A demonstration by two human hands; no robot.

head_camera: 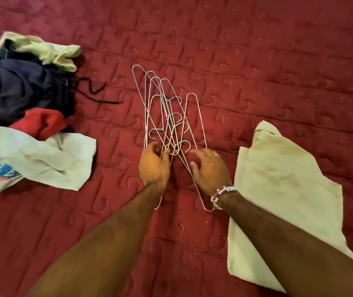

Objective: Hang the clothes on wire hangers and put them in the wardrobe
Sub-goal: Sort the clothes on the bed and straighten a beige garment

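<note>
The tangled silver wire hangers (169,116) run lengthwise away from the grip. The left hand (154,166) curls round their near wires (the right hand (210,168) merely rests beside, fingers slack).

Wire hangers (171,133): about 5 by hook count, tangled. Garments 5: pale yellow garment (49,51), navy garment (19,91), red garment (41,123), white printed tee (36,155), cream garment (282,183). Hands 2: left hand (154,166), right hand (210,170). 1 beaded bracelet (222,192), 1 ring (216,155).
</note>
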